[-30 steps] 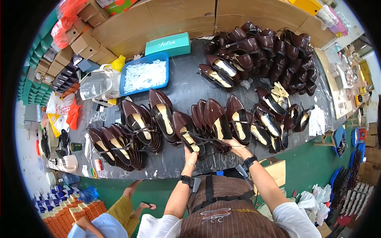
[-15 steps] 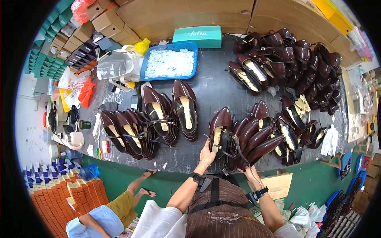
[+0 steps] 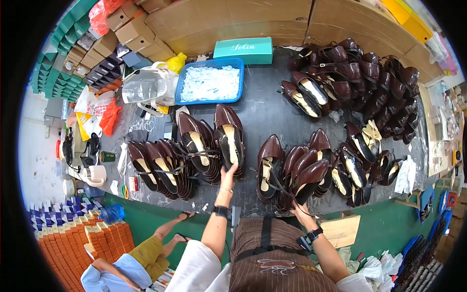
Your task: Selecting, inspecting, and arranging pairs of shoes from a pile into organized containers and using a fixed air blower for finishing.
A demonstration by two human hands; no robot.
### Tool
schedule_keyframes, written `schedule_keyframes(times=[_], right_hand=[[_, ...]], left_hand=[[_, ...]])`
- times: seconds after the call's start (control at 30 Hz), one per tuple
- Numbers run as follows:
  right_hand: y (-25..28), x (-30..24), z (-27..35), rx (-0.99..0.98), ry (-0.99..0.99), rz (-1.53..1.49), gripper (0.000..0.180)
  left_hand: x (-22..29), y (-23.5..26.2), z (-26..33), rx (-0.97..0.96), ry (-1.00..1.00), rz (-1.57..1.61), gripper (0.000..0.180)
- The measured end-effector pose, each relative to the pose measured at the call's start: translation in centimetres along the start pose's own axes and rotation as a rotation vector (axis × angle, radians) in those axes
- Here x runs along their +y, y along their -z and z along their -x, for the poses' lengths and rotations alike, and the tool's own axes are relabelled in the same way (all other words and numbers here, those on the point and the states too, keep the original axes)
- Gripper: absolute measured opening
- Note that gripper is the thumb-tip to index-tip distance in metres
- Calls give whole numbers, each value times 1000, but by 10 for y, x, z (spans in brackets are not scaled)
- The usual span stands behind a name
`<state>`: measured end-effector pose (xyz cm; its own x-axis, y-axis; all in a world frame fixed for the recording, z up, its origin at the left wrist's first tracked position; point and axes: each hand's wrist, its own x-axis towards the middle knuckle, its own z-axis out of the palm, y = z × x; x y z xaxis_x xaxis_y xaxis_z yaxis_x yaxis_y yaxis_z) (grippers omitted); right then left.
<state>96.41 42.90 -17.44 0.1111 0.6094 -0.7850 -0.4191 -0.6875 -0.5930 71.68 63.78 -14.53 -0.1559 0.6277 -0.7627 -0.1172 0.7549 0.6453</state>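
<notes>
"Nearest entries?"

"Right hand (image 3: pixel 303 215), one: at the table's (image 3: pixel 265 109) near edge, below the heel end of a tilted slingback cluster (image 3: pixel 307 171); fingers partly hidden, grip cannot be told. Left hand (image 3: pixel 227 180), one: fingertips at the heel of a slingback stack (image 3: pixel 228 127), left of centre; pinching or merely touching, cannot tell."

"Step in hand?"

"By judgement, handling of stacked shoes, a hand at each heel end. A next move would call for firm support there, lest the layers slide apart."

"Condition?"

"Burgundy, glossy patent finish; pointed toes, pale insoles, thin dark straps. Left lot: toes to the far side. Right lot: toes angled far and right, shoes overlapping. Between them, just left of the cluster: one further slingback (image 3: pixel 270 151)."

"Farther?"

"Left of centre: blue basket (image 3: pixel 241 80), crumpled clear plastic (image 3: pixel 210 82) within. Behind: teal shoebox (image 3: pixel 243 51). Far right: shoe heap (image 3: pixel 377 82). Last: cardboard sheets (image 3: pixel 228 22)."
</notes>
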Motion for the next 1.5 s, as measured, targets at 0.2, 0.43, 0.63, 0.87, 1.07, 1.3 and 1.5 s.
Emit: schedule_keyframes(times=[0.2,0.43,0.63,0.87,1.07,1.3,1.5], right_hand=[[-7,-11,5,-29,26,-128,41],[30,-18,24,-306,11,-230,44],[37,-50,98,-214,-102,-393,42],[88,33,151,-91,115,-395,30],[116,108,223,-139,286,-889,31],[113,185,351,170,312,-832,36],[81,275,440,814,424,-337,36]], left_hand=[[2,35,-67,-81,-114,-86,55],[13,56,-13,-294,195,15,44],[36,89,82,-408,167,-192,46],[65,103,174,-385,66,-340,36],[40,50,231,-592,-71,-346,38],[-50,21,261,-696,-31,-434,46],[-118,-60,288,-830,87,-809,37]])
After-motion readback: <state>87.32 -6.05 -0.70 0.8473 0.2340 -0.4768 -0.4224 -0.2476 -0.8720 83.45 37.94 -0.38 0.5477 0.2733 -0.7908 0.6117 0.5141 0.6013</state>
